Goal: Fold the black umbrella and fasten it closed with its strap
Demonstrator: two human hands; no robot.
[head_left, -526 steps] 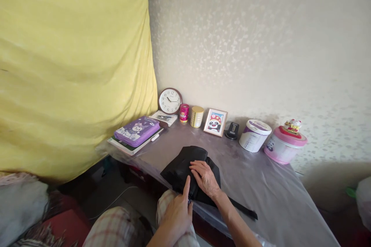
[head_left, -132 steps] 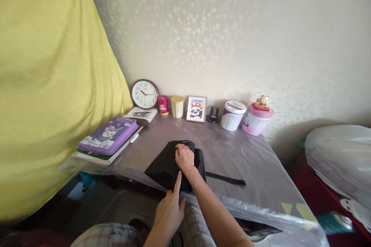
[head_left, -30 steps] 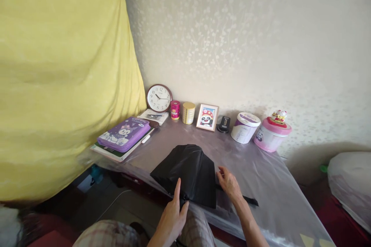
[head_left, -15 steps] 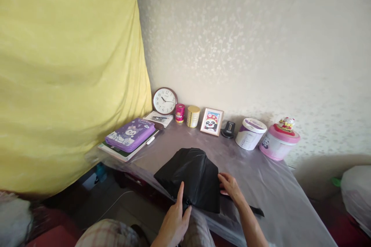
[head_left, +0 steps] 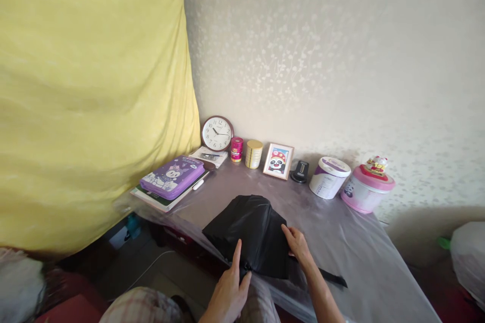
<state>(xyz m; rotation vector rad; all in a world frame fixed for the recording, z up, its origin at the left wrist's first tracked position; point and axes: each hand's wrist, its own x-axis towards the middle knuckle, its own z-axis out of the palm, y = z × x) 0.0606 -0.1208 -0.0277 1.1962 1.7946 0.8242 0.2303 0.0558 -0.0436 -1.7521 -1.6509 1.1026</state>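
Observation:
A black folding umbrella (head_left: 252, 229), its canopy loose and partly spread in folds, lies at the table's front edge. My left hand (head_left: 226, 290) grips its near end, the index finger stretched along the fabric and the thumb on the other side. What sits inside that palm is hidden. At the canopy's right edge, my right hand (head_left: 297, 243) pinches the cloth between thumb and fingers. A black strap (head_left: 333, 278) sticks out to the right, passing beneath my right forearm.
The table (head_left: 364, 257) has a clear plastic cover. Along the wall stand a clock (head_left: 217, 133), a pink can (head_left: 236, 150), a yellow-lidded can (head_left: 253, 154), a panda picture frame (head_left: 278, 161), a black stand (head_left: 300, 171) and two tubs (head_left: 329, 177). A purple case (head_left: 172, 177) lies left on books.
My right hand has shifted slightly left along the canopy edge, its fingers now closer over the cloth. The left hand keeps its grip. The view has tilted a little.

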